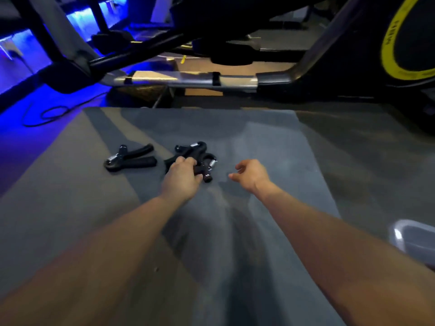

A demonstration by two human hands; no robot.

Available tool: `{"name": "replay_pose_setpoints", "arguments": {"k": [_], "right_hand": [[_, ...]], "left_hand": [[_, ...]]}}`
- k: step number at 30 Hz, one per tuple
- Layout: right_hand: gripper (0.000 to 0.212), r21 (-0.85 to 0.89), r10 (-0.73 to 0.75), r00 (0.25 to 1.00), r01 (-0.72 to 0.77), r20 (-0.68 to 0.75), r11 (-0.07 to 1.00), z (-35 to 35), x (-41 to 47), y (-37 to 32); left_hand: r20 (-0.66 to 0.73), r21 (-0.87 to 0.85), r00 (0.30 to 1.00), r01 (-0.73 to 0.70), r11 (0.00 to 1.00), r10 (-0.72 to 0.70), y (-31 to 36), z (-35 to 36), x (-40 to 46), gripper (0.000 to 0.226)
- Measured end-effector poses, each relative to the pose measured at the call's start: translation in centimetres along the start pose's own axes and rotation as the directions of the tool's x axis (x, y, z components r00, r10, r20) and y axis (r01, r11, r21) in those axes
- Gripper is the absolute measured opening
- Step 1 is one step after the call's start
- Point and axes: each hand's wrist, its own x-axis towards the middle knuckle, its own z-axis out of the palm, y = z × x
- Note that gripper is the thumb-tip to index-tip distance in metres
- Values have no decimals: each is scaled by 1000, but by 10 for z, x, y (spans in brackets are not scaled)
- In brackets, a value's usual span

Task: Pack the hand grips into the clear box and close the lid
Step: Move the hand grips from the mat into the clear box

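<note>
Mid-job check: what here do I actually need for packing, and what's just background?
Job:
- hand grips under left hand, piled
- separate hand grip, further left
- clear box, right edge
- right hand, holds nothing

Background:
- grey mat
- exercise machine
- floor cable

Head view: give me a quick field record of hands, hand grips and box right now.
left hand: left hand grips the black hand grips in a small pile on the grey mat
right hand: right hand hovers beside the pile, fingers loosely curled, holding nothing
loose grip: a separate black hand grip with a metal spring lies alone on the mat, left of the pile
box: clear plastic box at the right edge, only partly in view; no grips visible in it
lid: not visible
background: exercise machine frame beyond the mat
</note>
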Motion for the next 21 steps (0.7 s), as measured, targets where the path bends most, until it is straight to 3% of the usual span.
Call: {"name": "replay_pose_setpoints", "arguments": {"k": [11,17,19,21], "right_hand": [[35,-67,19,1000,-18,13,998,43,47,-9],[34,-64,16,1000,-15,9,998,43,42,-15],[36,-35,2,1000,-2,3,999,38,36,-21],[39,35,-8,1000,8,-4,999,31,28,-28]], "left_hand": [[-39,-127,991,121,984,-127,-27,36,69,44],[-136,-151,980,126,980,-147,-30,28,62,36],[-151,-262,974,125,957,-169,-28,17,58,37],[-132,-518,972,100,850,-195,-25,5,54,33]]}}
